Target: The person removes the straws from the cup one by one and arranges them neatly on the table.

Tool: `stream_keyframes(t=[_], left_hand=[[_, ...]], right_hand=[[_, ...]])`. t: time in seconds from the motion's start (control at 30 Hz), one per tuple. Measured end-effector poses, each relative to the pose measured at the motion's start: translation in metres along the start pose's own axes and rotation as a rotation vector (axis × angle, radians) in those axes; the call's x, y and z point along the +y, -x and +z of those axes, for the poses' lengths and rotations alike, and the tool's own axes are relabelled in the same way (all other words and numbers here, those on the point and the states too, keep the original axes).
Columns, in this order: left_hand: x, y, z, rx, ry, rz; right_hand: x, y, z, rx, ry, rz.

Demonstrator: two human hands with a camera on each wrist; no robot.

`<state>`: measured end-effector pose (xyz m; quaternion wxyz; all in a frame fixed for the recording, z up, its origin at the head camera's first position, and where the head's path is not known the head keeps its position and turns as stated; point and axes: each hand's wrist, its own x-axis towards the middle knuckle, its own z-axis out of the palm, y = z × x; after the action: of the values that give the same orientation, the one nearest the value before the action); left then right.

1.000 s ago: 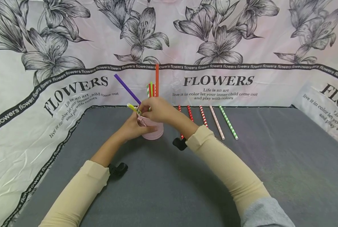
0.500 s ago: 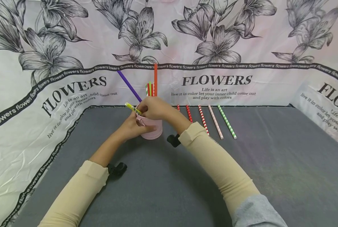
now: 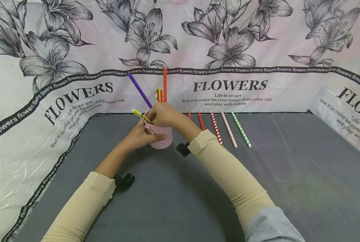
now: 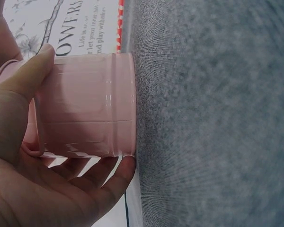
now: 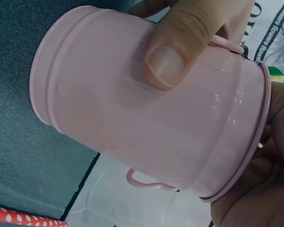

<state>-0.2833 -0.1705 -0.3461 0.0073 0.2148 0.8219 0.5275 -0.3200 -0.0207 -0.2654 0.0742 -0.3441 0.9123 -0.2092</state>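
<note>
Pink cup (image 3: 161, 136), upright on grey surface (image 3: 198, 195) near the backdrop; left hand (image 3: 140, 134) wraps its side, thumb across the front; right hand (image 3: 164, 114) rests over the rim, fingers curled among straws (image 3: 163, 89) standing inside; five loose straws (image 3: 228, 129) lie just right.

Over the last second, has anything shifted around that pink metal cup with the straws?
The purple straw has tipped more upright in the pink metal cup. The right hand stays at the rim among the straws, and the left hand still grips the cup's side. The striped paper straws on the grey mat have not moved.
</note>
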Motion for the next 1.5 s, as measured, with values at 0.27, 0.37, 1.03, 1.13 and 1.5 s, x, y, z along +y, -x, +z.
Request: stream_keyframes(t=[0.27, 0.37, 1.03, 1.13, 1.5], left_hand=[[-0.003, -0.001, 0.002, 0.009, 0.001, -0.008], [-0.004, -0.002, 0.001, 0.01, 0.004, -0.004], [-0.004, -0.003, 0.0, 0.005, -0.02, -0.04], [-0.003, -0.003, 0.0, 0.015, -0.027, -0.068], [-0.004, -0.004, 0.003, 0.04, -0.006, -0.103]], right_hand=[[0.008, 0.003, 0.007, 0.086, -0.065, -0.058], [0.011, 0.005, 0.009, 0.126, -0.097, -0.08], [0.011, 0.016, 0.011, 0.305, -0.272, -0.099], [0.013, 0.018, 0.01, 0.343, -0.332, -0.098], [0.021, 0.023, 0.001, 0.49, -0.459, -0.195]])
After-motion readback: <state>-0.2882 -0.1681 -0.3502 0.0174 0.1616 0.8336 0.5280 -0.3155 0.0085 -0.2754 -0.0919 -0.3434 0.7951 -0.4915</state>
